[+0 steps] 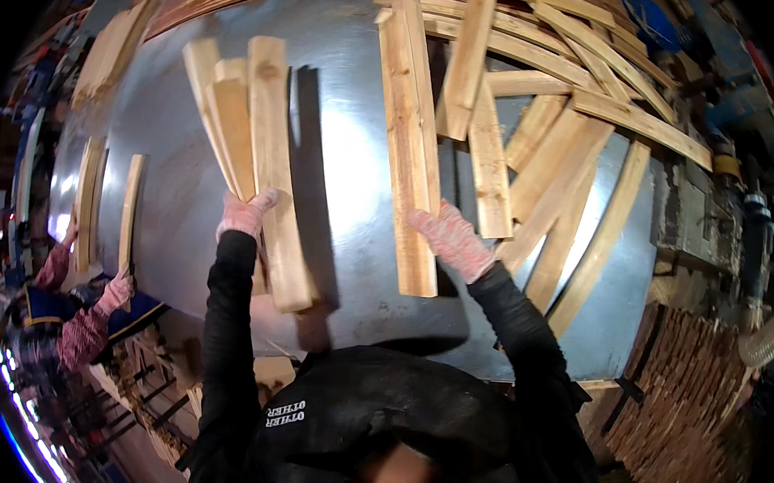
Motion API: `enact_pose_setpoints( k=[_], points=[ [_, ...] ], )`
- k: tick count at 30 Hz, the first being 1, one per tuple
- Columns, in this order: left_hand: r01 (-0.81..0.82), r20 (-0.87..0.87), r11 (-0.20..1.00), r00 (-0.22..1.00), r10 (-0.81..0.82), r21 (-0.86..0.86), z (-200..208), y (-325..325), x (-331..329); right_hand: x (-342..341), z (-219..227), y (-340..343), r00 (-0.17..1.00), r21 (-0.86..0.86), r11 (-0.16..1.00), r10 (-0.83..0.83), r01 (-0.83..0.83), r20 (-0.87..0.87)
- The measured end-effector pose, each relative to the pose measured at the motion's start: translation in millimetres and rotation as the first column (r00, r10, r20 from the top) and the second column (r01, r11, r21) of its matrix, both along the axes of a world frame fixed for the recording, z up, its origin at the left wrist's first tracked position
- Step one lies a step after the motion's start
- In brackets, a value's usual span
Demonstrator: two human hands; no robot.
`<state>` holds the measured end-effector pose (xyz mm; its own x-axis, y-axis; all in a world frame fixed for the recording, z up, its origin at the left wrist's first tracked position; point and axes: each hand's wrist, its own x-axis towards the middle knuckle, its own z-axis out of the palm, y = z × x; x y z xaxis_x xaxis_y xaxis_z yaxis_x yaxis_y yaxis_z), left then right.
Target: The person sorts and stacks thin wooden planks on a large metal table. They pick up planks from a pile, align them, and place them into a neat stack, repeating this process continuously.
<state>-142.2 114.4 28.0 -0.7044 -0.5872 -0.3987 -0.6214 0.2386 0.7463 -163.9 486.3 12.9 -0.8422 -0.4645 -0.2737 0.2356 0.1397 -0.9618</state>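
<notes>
My left hand [245, 215], in a pink-and-white knit glove, is closed around several wooden slats [275, 139]. They fan apart toward their far ends and cast a dark shadow on the metal table [344, 86], so they seem raised off it. To the right, my right hand [457, 243], gloved alike, grips the near part of a long wooden board [408, 153] by its right edge. A second strip seems to lie along that board; whether they are separate pieces I cannot tell. My fingertips on the right are partly hidden.
Loose slats [544, 181] lie crisscrossed at the table's right and far right. A stack of boards [113, 52] sits at the far left. On the left, a co-worker's gloved hand [117, 290] holds a slat. Stacked wood [681, 397] stands beyond the table's near right corner.
</notes>
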Motion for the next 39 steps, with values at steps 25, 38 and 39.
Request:
enact_pose_setpoints(
  k=[25,38,39],
  points=[
    [0.577,0.539,0.693,0.781,-0.315,-0.432,14.6,26.3,80.2,106.2,-14.3,-207.3,0.611,0.509,0.403,0.711,-0.76,0.349],
    [0.308,-0.278,0.05,0.763,0.583,0.95,-84.0,-57.4,121.6,122.7,-59.1,-236.9,0.855,-0.36,0.92,0.058,0.154,0.515],
    [0.254,-0.189,-0.034,0.797,0.574,0.966,-69.4,-53.7,121.1,113.9,-35.8,-243.1,0.871,-0.377,0.916,0.069,0.138,0.486]
  ],
)
